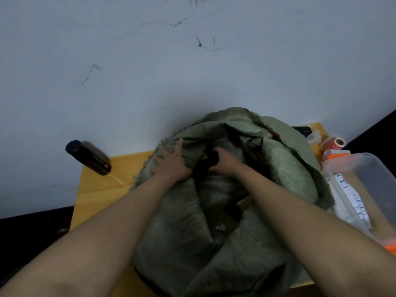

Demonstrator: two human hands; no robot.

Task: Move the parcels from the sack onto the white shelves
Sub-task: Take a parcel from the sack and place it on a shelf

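Observation:
A big grey-green woven sack (246, 243) lies on a yellow wooden table (100, 189), its mouth facing the wall. My left hand (171, 161) rests on the sack's left rim with fingers spread over the cloth. My right hand (225, 160) reaches into the opening, fingers curled round a dark, black-wrapped thing (205, 166) inside; what it is cannot be made out. A brown cardboard edge (227, 217) shows in a fold nearer me. No white shelves are in view.
A black cylindrical bottle (87, 157) stands at the table's back left. A clear plastic box (364, 189) with orange clips holds papers at the right; a red-and-white tape roll (335, 143) lies behind it. A scuffed white wall (150, 71) rises behind the table.

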